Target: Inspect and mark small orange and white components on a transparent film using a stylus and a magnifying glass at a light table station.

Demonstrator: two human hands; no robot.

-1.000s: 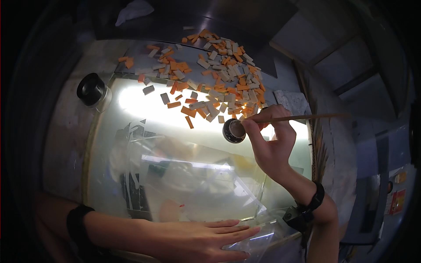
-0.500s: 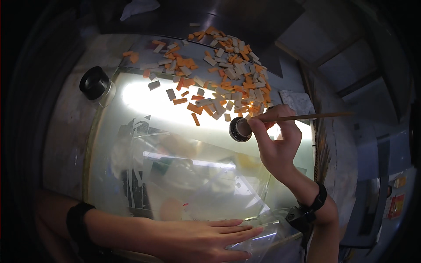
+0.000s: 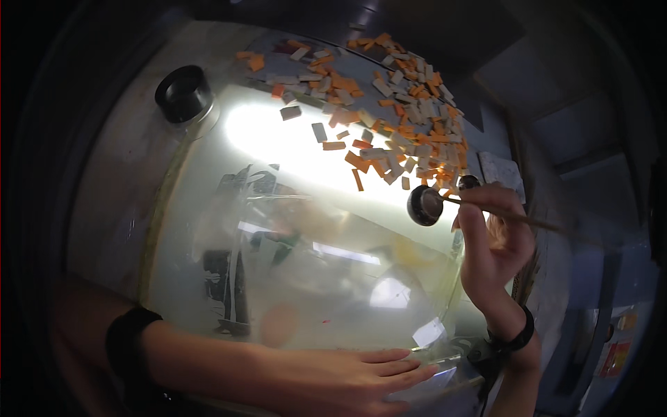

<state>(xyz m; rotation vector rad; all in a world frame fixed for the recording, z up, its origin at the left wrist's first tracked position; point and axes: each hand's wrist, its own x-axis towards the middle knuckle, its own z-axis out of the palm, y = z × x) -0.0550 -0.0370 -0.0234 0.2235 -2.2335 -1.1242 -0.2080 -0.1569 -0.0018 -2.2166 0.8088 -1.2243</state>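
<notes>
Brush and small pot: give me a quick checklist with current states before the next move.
1. Thin brush gripped in right hand: ok.
2. Brush tip at the small dark pot: ok; whether it is loaded, cannot tell.
3. Left hand lying flat on the clear plastic sheet, near edge: ok.
4. Orange and grey tiles heaped beyond the pot, apart from both hands: ok.
5. Black round container upright at the far left: ok.
6. Sheet lying flat: cannot tell, glare.

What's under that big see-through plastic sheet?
Under the clear sheet glows a lit table, with dark shapes showing through. Glare blurs them. The left hand covers the sheet's near edge.
</notes>
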